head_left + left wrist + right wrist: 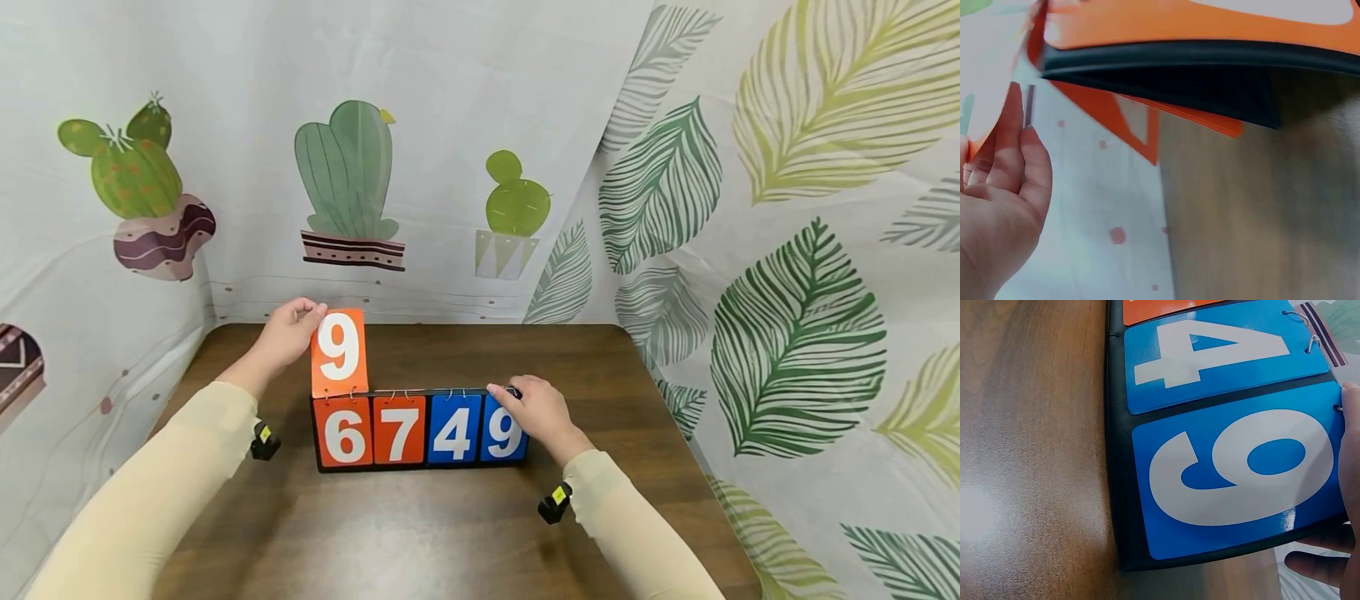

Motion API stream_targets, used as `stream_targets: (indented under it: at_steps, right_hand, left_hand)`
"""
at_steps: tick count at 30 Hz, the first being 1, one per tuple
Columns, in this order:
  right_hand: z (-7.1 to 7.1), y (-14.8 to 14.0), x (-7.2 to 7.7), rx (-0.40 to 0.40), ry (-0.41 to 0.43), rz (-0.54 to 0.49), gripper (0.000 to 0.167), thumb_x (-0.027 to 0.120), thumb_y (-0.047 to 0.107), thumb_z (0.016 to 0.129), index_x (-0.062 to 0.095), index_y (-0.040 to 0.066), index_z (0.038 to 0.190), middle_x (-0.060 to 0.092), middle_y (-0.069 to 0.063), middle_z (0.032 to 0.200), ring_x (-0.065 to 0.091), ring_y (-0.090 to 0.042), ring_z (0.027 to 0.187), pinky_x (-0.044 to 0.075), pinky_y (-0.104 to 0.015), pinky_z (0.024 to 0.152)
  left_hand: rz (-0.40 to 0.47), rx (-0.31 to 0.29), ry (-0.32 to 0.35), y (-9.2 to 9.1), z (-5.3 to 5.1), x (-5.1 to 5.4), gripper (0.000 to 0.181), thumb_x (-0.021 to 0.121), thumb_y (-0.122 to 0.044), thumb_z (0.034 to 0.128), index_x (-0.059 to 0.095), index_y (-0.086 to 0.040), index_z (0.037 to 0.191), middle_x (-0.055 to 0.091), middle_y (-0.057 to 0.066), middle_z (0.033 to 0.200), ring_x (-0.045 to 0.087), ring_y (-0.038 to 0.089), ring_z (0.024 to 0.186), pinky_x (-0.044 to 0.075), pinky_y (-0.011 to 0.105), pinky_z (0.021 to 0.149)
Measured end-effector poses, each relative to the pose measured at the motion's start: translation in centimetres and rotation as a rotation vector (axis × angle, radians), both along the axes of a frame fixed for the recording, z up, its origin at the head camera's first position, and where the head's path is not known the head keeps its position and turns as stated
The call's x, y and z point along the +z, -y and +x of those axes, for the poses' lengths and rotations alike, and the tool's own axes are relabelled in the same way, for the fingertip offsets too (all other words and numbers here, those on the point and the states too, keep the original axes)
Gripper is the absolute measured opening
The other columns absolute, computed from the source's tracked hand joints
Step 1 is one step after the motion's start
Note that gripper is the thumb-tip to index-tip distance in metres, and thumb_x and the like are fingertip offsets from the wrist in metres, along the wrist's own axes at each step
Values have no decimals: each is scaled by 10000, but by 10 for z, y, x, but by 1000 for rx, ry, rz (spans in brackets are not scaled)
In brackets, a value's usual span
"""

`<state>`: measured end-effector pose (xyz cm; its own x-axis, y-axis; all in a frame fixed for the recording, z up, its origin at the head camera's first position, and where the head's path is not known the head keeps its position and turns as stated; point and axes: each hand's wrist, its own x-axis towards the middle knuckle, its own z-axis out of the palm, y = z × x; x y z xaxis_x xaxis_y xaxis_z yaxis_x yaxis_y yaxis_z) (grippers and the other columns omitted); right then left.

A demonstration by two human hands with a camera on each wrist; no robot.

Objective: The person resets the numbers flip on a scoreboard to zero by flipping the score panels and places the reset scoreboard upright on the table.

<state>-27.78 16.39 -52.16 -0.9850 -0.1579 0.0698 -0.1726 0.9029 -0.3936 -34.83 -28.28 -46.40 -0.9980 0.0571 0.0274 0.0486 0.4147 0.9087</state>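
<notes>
A black flip scoreboard (pixel 426 467) stands on the table, its front cards showing 6, 7 in red and 4, 9 in blue. My left hand (pixel 288 333) pinches the upper left edge of an orange card with a 9 (pixel 340 354), raised upright above the 6 card (pixel 346 432) on its rings. In the left wrist view, the fingers of my left hand (pixel 1007 187) lie along the raised card's edge. My right hand (pixel 536 408) grips the board's top right corner, thumb in front over the blue 9 card (pixel 1241 469), other fingers behind.
The brown wooden table (pixel 375 533) reaches back to a pale curtain (pixel 450 83) printed with cacti. Another curtain with leaf prints (pixel 798 333) hangs along the right side. Both wrists carry small black cameras.
</notes>
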Motion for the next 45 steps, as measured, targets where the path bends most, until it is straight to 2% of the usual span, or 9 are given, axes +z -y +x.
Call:
stream_targets:
  at_steps: [10, 16, 21, 27, 32, 35, 38, 41, 45]
  right_hand:
    - [-1, -1, 0, 4, -2, -5, 829, 376, 814, 944, 693, 132, 1294, 675, -113, 1372, 625, -320, 1286, 504, -534, 1078]
    - [-5, -2, -2, 21, -5, -8, 859, 354, 838, 934, 705, 130, 1274, 693, -100, 1340, 639, -309, 1261, 511, -521, 1070]
    - [-6, -1, -2, 15, 15, -11, 854, 367, 836, 932, 696, 134, 1291, 688, -99, 1350, 630, -313, 1272, 503, -528, 1079]
    - [-6, -1, 0, 14, 16, -23, 843, 382, 818, 941, 689, 121, 1303, 677, -110, 1369, 617, -325, 1293, 490, -538, 1093]
    - [-6, -1, 1, 10, 21, -20, 840, 393, 804, 948, 673, 113, 1334, 662, -121, 1393, 603, -329, 1316, 476, -536, 1110]
    - [-6, -1, 1, 5, 27, -21, 845, 393, 806, 946, 667, 112, 1343, 657, -124, 1399, 600, -332, 1321, 473, -537, 1113]
    - [-7, -1, 1, 5, 29, -19, 851, 389, 812, 943, 669, 113, 1340, 658, -121, 1399, 602, -330, 1319, 476, -537, 1110]
    - [-7, 0, 1, 9, 26, -14, 853, 380, 814, 944, 672, 115, 1335, 658, -119, 1400, 603, -329, 1318, 479, -538, 1106]
    - [-6, 0, 1, 4, 23, -13, 858, 369, 823, 940, 678, 122, 1327, 660, -117, 1398, 605, -331, 1315, 483, -540, 1102]
  left_hand:
    - [121, -104, -9, -4, 20, 25, 400, 445, -476, 1079, 509, -81, 1104, 721, -25, 889, 718, 101, 773, 625, 355, 675]
    - [141, -171, -60, -9, 37, 35, 357, 439, -405, 1098, 491, -52, 1120, 726, -36, 913, 720, 92, 822, 627, 348, 709]
    - [86, -227, -144, -11, 54, 42, 306, 435, -296, 1115, 489, 4, 1137, 730, 17, 904, 716, 99, 822, 625, 339, 717]
    - [-18, -206, -203, -11, 65, 43, 313, 496, -279, 1098, 566, -9, 1240, 697, 52, 938, 681, 83, 835, 607, 300, 720]
    - [-78, -210, -88, -13, 65, 37, 415, 611, -351, 1044, 598, -50, 1330, 713, 167, 1073, 694, 125, 869, 605, 309, 744]
    - [-38, -215, 52, -14, 61, 30, 473, 654, -382, 1016, 590, -38, 1334, 719, 178, 1183, 721, 139, 946, 612, 315, 813]
    - [18, -205, 137, -14, 58, 22, 505, 661, -367, 1015, 568, -9, 1359, 721, 126, 1205, 719, 124, 980, 610, 324, 849]
    - [61, -214, 156, -13, 57, 18, 495, 653, -334, 1023, 553, 9, 1367, 733, 58, 1166, 722, 113, 980, 614, 335, 852]
    - [53, -263, 119, -12, 59, 18, 425, 641, -287, 1033, 586, 14, 1327, 747, 23, 1122, 719, 98, 972, 612, 335, 851]
